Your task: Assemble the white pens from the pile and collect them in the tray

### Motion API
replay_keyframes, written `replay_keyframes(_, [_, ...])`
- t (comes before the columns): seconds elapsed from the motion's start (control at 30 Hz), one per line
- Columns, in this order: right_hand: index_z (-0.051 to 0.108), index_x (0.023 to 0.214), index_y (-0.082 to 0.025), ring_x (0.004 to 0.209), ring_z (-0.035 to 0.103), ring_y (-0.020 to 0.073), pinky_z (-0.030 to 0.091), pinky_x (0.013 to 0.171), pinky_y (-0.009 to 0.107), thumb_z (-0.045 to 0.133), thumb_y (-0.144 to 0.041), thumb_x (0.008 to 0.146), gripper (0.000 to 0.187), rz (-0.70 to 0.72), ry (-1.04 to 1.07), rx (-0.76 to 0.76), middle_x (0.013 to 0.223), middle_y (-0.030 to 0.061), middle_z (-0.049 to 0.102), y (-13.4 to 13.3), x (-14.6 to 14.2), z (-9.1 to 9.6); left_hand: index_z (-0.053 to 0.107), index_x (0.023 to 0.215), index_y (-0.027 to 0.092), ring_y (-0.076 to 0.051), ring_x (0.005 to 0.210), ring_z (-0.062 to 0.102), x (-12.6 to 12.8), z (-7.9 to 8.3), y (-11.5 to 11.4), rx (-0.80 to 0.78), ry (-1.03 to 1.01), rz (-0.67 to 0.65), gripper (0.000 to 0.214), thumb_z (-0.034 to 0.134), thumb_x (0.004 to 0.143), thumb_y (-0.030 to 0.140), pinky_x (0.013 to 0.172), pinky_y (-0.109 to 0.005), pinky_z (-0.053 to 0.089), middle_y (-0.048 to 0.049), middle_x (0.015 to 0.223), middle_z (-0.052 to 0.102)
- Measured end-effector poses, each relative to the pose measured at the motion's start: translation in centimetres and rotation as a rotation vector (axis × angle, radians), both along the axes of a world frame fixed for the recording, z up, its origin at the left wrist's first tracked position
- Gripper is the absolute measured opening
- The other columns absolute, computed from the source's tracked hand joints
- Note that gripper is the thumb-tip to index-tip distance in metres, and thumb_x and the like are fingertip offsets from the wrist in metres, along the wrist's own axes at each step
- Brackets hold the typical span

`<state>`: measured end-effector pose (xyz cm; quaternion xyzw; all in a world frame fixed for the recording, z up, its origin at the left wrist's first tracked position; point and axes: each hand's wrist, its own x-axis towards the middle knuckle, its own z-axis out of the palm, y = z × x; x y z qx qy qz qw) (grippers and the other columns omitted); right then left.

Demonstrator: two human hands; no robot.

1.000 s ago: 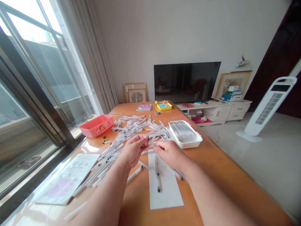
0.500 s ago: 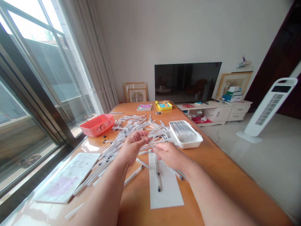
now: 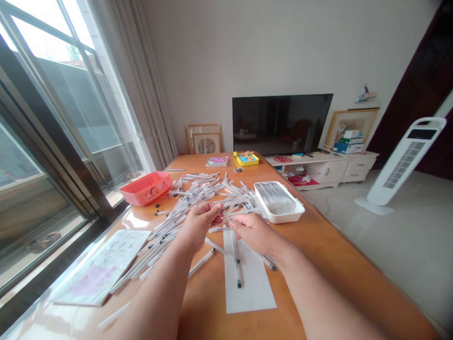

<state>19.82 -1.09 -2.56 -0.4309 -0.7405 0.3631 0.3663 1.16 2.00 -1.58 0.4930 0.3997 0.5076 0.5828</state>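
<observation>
My left hand (image 3: 204, 221) is closed in a pinch over the middle of the table, its thumb and forefinger pressed together. What lies in that pinch is too small to make out. My right hand (image 3: 253, 229) grips a thin clear pen (image 3: 226, 216), whose end points up toward the left fingertips. Below the hands, white paper (image 3: 249, 293) lies on the table with black-ended pens (image 3: 238, 276) on it. Beyond and to the left spreads a loose pile of clear pens (image 3: 190, 201). A white box (image 3: 287, 218) filled with pens stands right of the pile.
On the wooden table (image 3: 205, 319), a red bin (image 3: 145, 193) stands at the left and a notebook (image 3: 103, 268) lies nearer. A colourful booklet (image 3: 217, 162) and a yellow box (image 3: 247, 159) sit at the far end. Several small black caps (image 3: 161, 212) lie by the bin.
My left hand has dropped slightly, and its thumb and fingers have changed position. My right hand has stayed nearly in place. The pens, paper and boxes look unchanged.
</observation>
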Motion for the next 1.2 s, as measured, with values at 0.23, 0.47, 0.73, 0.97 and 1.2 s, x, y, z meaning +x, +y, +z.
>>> replay_keyframes(0.23, [0.051,0.069,-0.019,0.057,0.041,0.0112,0.031,0.055,0.025,0.047,-0.047,0.096,0.039,0.001,0.008,-0.027,0.059,-0.0049,0.044,0.06,-0.05,-0.01,0.074,0.095,0.015,-0.018,0.085,0.064,-0.2,0.24,-0.23,0.014,-0.054,-0.131,0.032,0.075,0.079,0.042,0.083,-0.034,0.05,-0.0095,0.098,0.07])
replay_keyframes(0.47, [0.049,0.068,-0.019,0.054,0.039,0.0111,0.028,0.053,0.025,0.048,-0.047,0.096,0.039,-0.011,-0.031,-0.029,0.057,-0.0055,0.041,0.07,-0.21,-0.3,0.066,0.094,0.018,-0.009,0.069,0.056,0.1,-0.28,0.3,0.036,-0.071,0.023,0.035,0.086,0.069,0.032,0.071,-0.024,0.044,0.0012,0.079,0.064])
replay_keyframes(0.73, [0.05,0.07,-0.02,0.058,0.041,0.0119,0.029,0.055,0.025,0.047,-0.047,0.096,0.038,-0.024,-0.045,-0.016,0.06,-0.0051,0.042,0.24,-0.19,-0.45,0.065,0.109,0.02,-0.017,0.087,0.066,0.1,0.3,-0.21,-0.007,-0.123,0.028,0.044,0.082,0.072,0.034,0.084,-0.033,0.047,-0.005,0.089,0.071])
replay_keyframes(0.97, [0.049,0.07,-0.02,0.057,0.04,0.0115,0.03,0.056,0.025,0.047,-0.046,0.095,0.037,-0.024,-0.043,-0.011,0.06,-0.0057,0.041,-0.02,-0.25,-0.12,0.065,0.073,0.016,-0.01,0.06,0.051,0.0,-0.11,-0.15,0.002,0.057,0.051,0.034,0.083,0.07,0.045,0.065,-0.026,0.042,-0.0002,0.067,0.06])
replay_keyframes(1.2, [0.055,0.074,-0.019,0.06,0.044,0.0124,0.032,0.057,0.025,0.045,-0.046,0.097,0.037,-0.024,-0.028,-0.024,0.062,-0.0046,0.047,0.17,-0.13,-0.4,0.073,0.09,0.016,-0.017,0.081,0.062,-0.25,0.02,-0.14,-0.011,-0.032,-0.078,0.029,0.079,0.075,0.039,0.079,-0.031,0.048,-0.0073,0.088,0.068])
